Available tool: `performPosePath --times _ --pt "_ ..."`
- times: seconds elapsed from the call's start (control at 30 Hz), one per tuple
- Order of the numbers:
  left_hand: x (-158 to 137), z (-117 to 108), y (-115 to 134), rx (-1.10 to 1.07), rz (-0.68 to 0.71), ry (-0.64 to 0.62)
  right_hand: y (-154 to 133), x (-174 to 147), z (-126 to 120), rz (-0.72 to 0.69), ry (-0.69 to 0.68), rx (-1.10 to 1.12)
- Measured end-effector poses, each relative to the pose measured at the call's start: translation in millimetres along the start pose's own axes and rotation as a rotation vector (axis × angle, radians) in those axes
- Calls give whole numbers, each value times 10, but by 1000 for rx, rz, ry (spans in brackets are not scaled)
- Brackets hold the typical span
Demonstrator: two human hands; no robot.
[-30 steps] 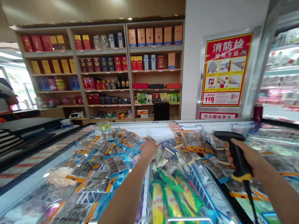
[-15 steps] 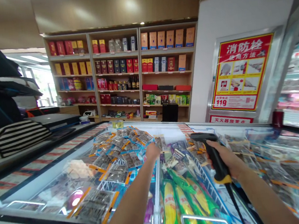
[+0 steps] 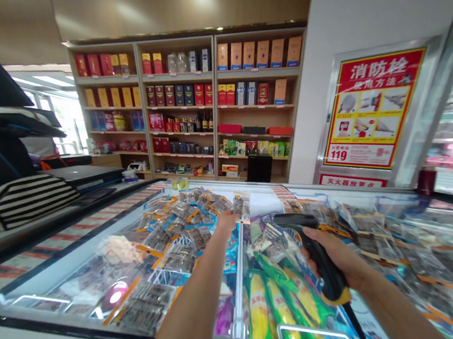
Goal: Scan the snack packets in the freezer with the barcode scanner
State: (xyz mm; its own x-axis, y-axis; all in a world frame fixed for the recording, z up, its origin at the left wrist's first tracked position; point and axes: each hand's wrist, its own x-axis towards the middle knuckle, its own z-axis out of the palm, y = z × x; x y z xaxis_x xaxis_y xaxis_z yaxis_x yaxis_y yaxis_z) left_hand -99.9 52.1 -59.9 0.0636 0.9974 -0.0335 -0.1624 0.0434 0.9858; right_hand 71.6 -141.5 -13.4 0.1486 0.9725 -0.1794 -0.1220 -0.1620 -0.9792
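My left hand (image 3: 227, 221) reaches over the chest freezer and is closed on a small clear snack packet (image 3: 241, 205), which stands up from its fingers. Wrapped in my right hand (image 3: 334, 252) is a black barcode scanner (image 3: 322, 262) with a yellow band at the handle's base and a cable hanging down. The scanner's head points left, toward the packet but apart from it. Left of my left hand lies a pile of similar packets (image 3: 178, 217) with orange and blue edges. Below the scanner, bagged corn cobs (image 3: 258, 301) in green and yellow wrapping lie inside the freezer.
The freezer's white divider rail (image 3: 239, 292) runs between my forearms. More packets (image 3: 386, 228) spread on the right side. A striped pouch (image 3: 27, 198) and a laptop (image 3: 85, 176) sit at the left. Shelves of boxes (image 3: 180, 96) and a red fire-hydrant sign (image 3: 374, 111) stand behind.
The packet in my left hand now shows upright above the fingers, raised off the pile. My right hand has brought the scanner a little left and down, closer to the packet.
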Motion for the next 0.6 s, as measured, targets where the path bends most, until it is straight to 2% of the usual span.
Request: performPosePath --times 0.3,0.6 --pt "-164 22 114 -36 5 -24 21 3 -44 3 -51 35" --pt "-88 5 64 -42 -21 45 8 1 -33 97 -93 126"
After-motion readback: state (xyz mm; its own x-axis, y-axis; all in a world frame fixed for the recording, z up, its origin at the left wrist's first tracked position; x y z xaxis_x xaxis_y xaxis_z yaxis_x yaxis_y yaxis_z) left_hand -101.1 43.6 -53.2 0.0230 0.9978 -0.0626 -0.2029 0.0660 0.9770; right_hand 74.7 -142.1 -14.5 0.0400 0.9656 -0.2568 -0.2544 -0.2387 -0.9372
